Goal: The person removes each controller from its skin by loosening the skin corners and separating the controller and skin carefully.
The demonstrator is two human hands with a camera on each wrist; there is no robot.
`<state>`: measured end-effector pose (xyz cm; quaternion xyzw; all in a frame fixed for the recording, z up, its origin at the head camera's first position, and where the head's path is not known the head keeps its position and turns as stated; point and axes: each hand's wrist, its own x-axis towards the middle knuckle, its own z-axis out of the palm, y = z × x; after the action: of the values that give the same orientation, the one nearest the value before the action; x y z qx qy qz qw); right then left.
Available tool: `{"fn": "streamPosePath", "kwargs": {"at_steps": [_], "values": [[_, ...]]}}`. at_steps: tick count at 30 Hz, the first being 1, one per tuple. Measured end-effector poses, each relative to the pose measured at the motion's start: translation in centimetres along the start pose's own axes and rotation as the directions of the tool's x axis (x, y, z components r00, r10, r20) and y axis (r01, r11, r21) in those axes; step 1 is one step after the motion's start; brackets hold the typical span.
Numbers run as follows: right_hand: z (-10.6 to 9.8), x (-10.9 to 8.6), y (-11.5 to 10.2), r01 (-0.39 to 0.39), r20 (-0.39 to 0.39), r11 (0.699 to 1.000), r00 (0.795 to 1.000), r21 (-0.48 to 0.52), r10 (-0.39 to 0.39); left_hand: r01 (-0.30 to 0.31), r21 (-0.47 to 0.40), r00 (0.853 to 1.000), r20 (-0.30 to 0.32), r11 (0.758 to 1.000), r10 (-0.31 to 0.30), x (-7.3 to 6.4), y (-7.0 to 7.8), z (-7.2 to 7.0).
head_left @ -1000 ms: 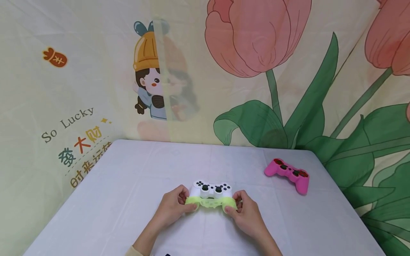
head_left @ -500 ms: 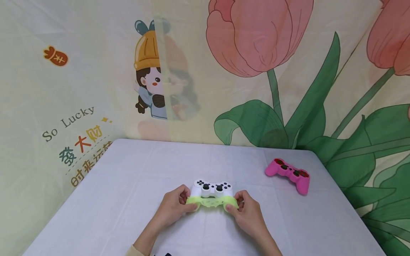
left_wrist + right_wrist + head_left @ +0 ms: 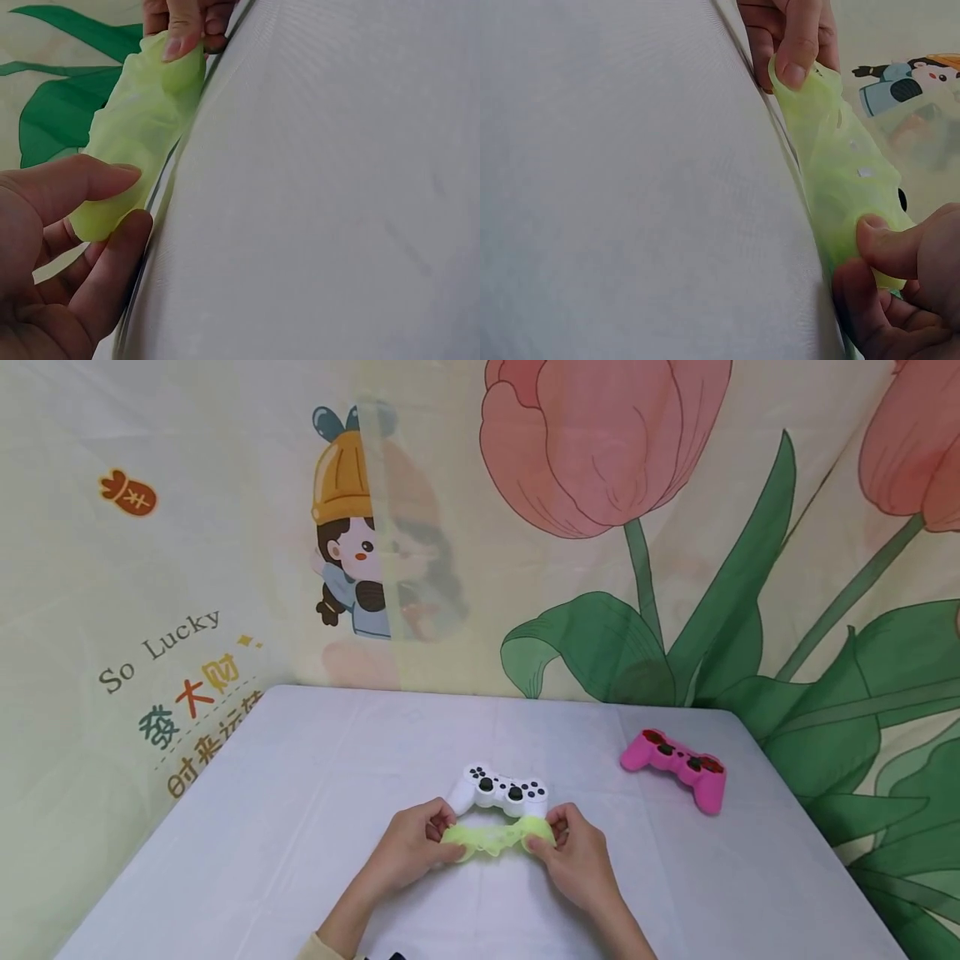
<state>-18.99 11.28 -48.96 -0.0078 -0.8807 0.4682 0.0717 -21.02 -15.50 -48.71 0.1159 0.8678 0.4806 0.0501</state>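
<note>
Lying beyond the hands (image 3: 416,843) (image 3: 583,860) is a pink controller (image 3: 678,765).

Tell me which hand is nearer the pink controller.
Right. In the head view, the right hand is below and left of the pink controller, not touching it; the left hand is farther left, at the opposite end of the yellow-green cover.

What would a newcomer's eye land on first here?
Probably the huge pink tulips printed on the cream backdrop behind the white-covered table. Next, the soft lime-green cover, pinched by left hand and right hand at front centre, with a white game controller just beyond. A pink game controller lies at right rear.
</note>
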Motion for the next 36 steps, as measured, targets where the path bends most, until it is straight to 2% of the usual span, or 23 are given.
{"fn": "streamPosePath", "kwargs": {"at_steps": [6, 20, 26, 29, 32, 36], "values": [[0.3, 0.1, 0.3, -0.011, 0.004, 0.998, 1.0, 0.06, 0.011, -0.002, -0.007, 1.0, -0.004, 1.0, 0.002, 0.1, 0.0, 0.2], [-0.5, 0.1, 0.4, -0.022, 0.087, 0.998, 0.996, 0.06, 0.017, -0.008, -0.006, 1.0, 0.01, 1.0, 0.008, -0.1, 0.0, 0.3], [-1.1, -0.2, 0.3, 0.037, 0.152, 0.999, 0.988, -0.016, -0.034, -0.03, -0.028, 0.999, 0.026, 0.999, 0.031, -0.3, 0.2, 0.4], [-1.2, -0.3, 0.2, 0.046, 0.18, 0.997, 0.983, -0.069, -0.033, -0.044, -0.024, 0.998, 0.032, 0.999, 0.045, -0.3, 0.3, 0.4], [-1.1, -0.4, 0.2, 0.04, 0.194, 0.994, 0.981, -0.106, -0.018, -0.059, 0.011, 0.998, 0.033, 0.998, 0.059, -0.3, 0.3, 0.3], [-1.1, -0.4, 0.1, 0.041, 0.191, 0.992, 0.981, -0.115, -0.019, -0.052, 0.074, 0.998, 0.043, 0.996, 0.048, -0.3, 0.2, 0.2]]}}
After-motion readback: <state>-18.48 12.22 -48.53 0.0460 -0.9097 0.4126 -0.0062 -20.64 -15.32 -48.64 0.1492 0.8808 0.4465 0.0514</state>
